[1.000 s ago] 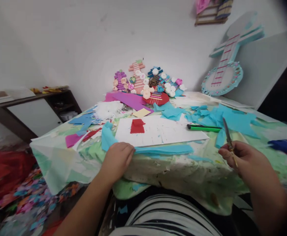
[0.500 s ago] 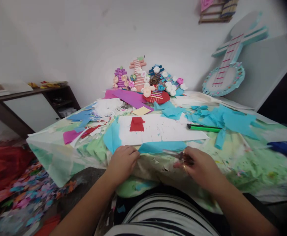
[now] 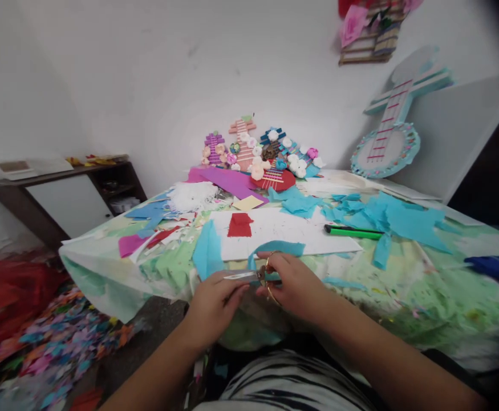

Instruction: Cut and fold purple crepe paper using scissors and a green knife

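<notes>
Left hand fingertips hidden under the scissors blades; whether it pinches the blue paper strip cannot be told. Right hand clenched on the scissors handles. Strip loops just above both hands at table edge.

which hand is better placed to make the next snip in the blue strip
Right, probably. The right hand has its fingers in the scissors, their blades pointing left at the blue paper strip. The left hand only steadies by the blade tips.
</notes>
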